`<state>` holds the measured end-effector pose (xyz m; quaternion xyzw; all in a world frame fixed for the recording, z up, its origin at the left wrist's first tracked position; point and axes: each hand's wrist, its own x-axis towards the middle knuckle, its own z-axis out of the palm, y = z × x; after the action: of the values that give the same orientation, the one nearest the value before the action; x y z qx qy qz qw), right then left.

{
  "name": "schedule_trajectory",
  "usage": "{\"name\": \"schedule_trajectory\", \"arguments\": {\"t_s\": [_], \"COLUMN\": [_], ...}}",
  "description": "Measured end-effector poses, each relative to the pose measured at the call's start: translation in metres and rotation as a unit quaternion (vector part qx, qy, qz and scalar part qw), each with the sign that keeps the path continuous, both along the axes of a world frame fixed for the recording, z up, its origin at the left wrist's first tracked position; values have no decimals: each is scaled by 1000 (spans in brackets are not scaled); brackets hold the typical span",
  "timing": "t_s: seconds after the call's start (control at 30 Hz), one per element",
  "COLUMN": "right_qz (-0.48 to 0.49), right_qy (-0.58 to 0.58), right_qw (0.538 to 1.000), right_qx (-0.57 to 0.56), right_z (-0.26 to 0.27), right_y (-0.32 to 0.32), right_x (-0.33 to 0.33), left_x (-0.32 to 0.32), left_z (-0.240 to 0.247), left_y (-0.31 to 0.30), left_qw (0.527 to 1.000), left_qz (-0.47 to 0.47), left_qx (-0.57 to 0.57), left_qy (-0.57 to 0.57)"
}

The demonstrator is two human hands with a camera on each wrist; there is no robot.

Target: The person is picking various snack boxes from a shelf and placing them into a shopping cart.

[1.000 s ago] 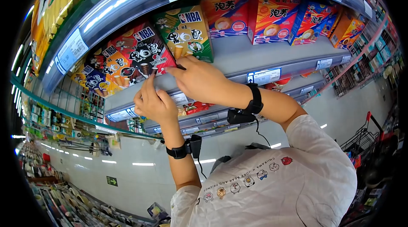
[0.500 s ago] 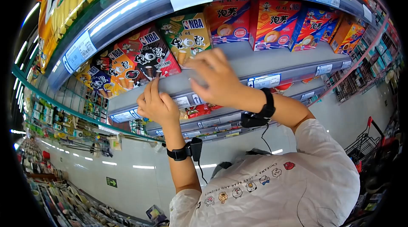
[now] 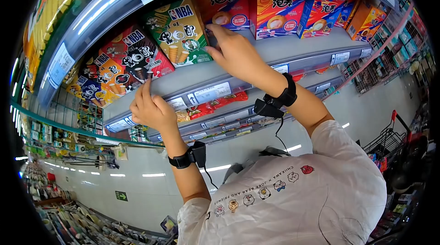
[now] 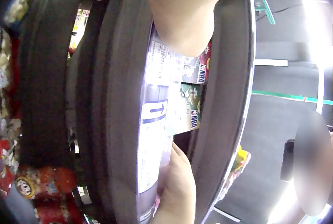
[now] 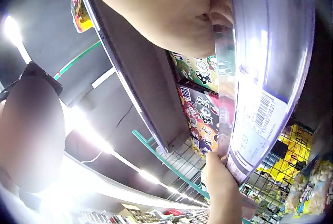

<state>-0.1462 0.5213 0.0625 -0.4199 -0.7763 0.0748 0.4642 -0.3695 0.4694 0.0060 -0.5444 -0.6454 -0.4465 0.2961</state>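
Upright on the shelf in the head view stands a green and gold NBA snack box. My right hand is at its right side, with the forefinger along the upper edge and the thumb near the lower right corner. To the left is a black and red snack box of the same kind. My left hand is in front of it, forefinger extended to its bottom edge, the other fingers loosely bent. In the right wrist view my right hand partly covers the green box.
Orange and purple boxes stand farther left. Red and blue cream puff boxes are to the right. An upper shelf edge overhangs the row. Price tags line the lower lip, and wire mesh closes the left end.
My right hand has drawn back from the green box's lower front, then come to its right side. My left hand stays by the black and red box. The head view has shifted slightly.
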Motion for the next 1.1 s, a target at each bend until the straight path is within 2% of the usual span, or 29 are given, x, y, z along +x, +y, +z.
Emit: {"name": "schedule_trajectory", "arguments": {"t_s": [0.2, 0.3, 0.7, 0.83, 0.93, 1.0, 1.03, 1.1], "right_qz": [26, 31, 23, -21, -13, 38, 59, 95], "right_qy": [-13, -22, -65, -32, 10, 23, 19, 42], "right_qw": [999, 999, 995, 999, 979, 968, 961, 954], "right_qx": [-25, -2, -68, 37, 205, 248, 271, 282], "right_z": [-2, -7, 4, -5, 1, 3, 0, -1], "right_y": [5, 9, 1, -1, -11, -29, -35, -57], "right_x": [0, 1, 0, -3, 0, 8, 14, 26], "left_x": [1, 0, 2, 1, 3, 5, 9, 22], "left_z": [0, -1, 2, 1, -2, -4, -4, -9], "left_y": [0, 1, -3, -4, -14, -18, -25, -32], "left_qw": [1000, 1000, 1000, 999, 999, 998, 997, 996], "left_qz": [1, -4, 4, -3, -22, -40, -51, -86], "left_qx": [3, 10, -11, -33, -49, -33, -62, 3], "left_qy": [1, 0, 3, 5, 4, 23, 5, 19]}}
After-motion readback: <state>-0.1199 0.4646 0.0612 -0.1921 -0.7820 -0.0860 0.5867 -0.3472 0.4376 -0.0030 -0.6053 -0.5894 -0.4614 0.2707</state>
